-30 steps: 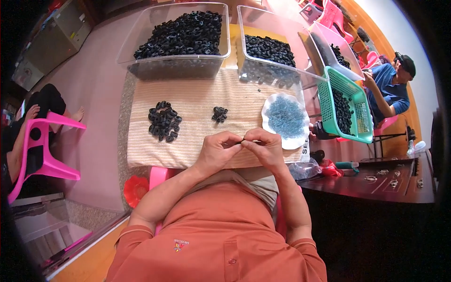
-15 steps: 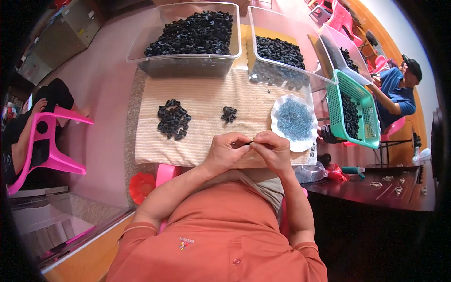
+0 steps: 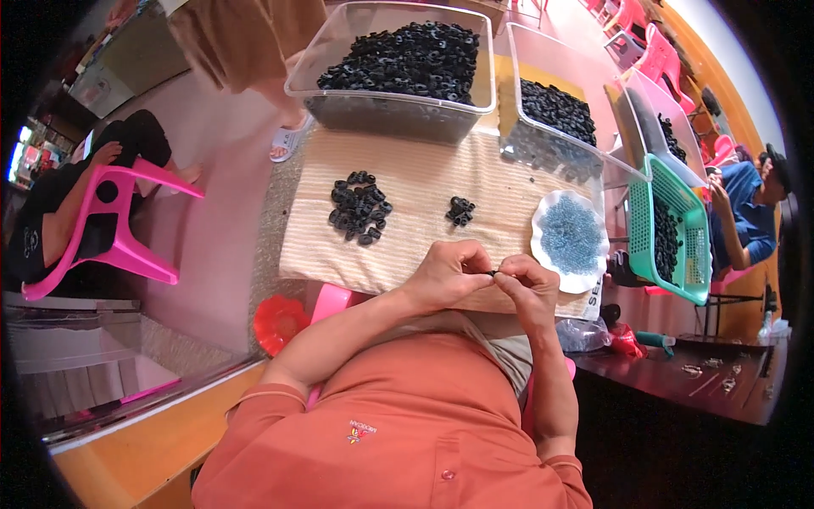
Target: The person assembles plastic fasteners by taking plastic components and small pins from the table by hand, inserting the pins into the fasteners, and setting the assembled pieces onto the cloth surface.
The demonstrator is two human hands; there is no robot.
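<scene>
Above the near edge of the striped cloth [image 3: 407,182], my left hand [image 3: 448,276] and my right hand [image 3: 530,291] meet fingertip to fingertip. Both are closed in a pinch on one small black part [image 3: 492,272], mostly covered by the fingers. Left of my hands lies a loose pile of black ring-like parts [image 3: 359,208]. A smaller cluster of black parts [image 3: 460,211] sits just beyond my left hand. Next to my right hand stands a white scalloped plate [image 3: 582,283], heaped with tiny bluish, see-through pieces [image 3: 568,235].
Along the far side stand a large clear bin [image 3: 390,119] and a smaller clear bin [image 3: 551,140], both holding black parts. A green basket [image 3: 697,288] is at the right, near a person in blue [image 3: 746,229]. Someone sits left on a pink chair [image 3: 127,250]; another person's brown garment [image 3: 242,42] shows behind.
The view has swung, so the table and my hands appear farther right. A person in brown has come into view at the far left. My hands still pinch the small black part.
</scene>
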